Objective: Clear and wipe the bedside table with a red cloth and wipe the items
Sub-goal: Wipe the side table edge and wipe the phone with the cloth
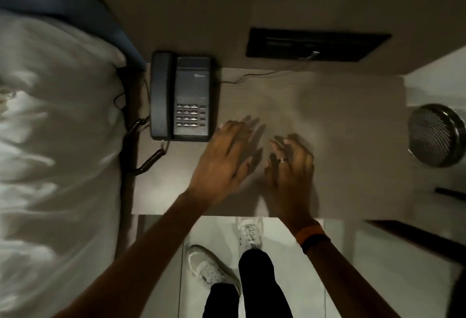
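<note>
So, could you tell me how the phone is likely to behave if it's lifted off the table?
The phone looks rigid. Its handset only rests in the cradle, so tilting may drop it. The coiled cord and the thin wall cable would probably tug back.

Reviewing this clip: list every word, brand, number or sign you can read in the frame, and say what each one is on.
None can be read.
Telephone: a small mark near the top of its body, too blurred to read.
Telephone keypad: the key markings are too small and blurred to make out.
Dark wall panel: no legible text.
Wristband on the right hand: no visible lettering.
</note>
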